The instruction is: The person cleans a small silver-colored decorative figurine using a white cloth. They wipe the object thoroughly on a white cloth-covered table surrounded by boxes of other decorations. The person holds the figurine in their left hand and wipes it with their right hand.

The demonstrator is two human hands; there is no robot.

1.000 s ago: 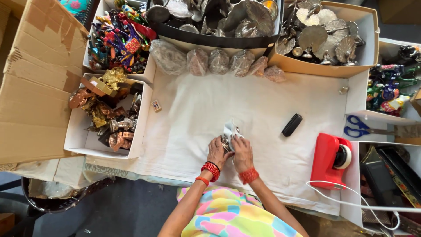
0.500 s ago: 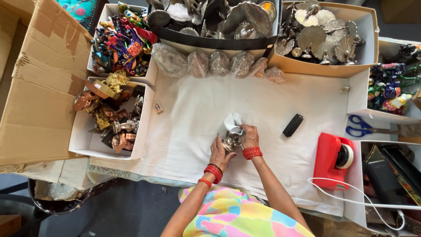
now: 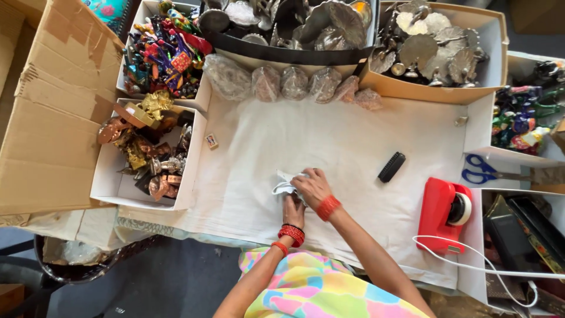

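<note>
Compared with the frame half a second ago, both hands are sitting lower and closer to the near edge of the cloth (image 3: pixel 365 147), and the small metal piece that was showing between them is now covered by the wrap (image 3: pixel 285 185).

Nearest the viewer, the left hand (image 3: pixel 293 209) is cupping the bundle from below, fingers closed under it. Just beyond, the right hand (image 3: pixel 313 187) is lying over the top, fingers curled down and pressing the white wrap around the piece inside. Both hands are closed on the bundle; the piece itself is hidden, so its exact seat in the grip cannot be told. The wrap's loose corner is sticking out to the left of the right hand.

Judging from this, the wrapping step is in hand: the covering is being folded shut. The next move is likely calling for a firm hold by one hand while the other is tucking or fixing the free corner.

To the right, a red tape dispenser (image 3: pixel 442 213) is standing well apart, with blue scissors (image 3: pixel 481 169) beyond it. A black comb (image 3: pixel 391 166) is lying nearer the middle. Farther off, a row of wrapped bundles (image 3: pixel 294 83) is lining the cloth's far edge.
</note>
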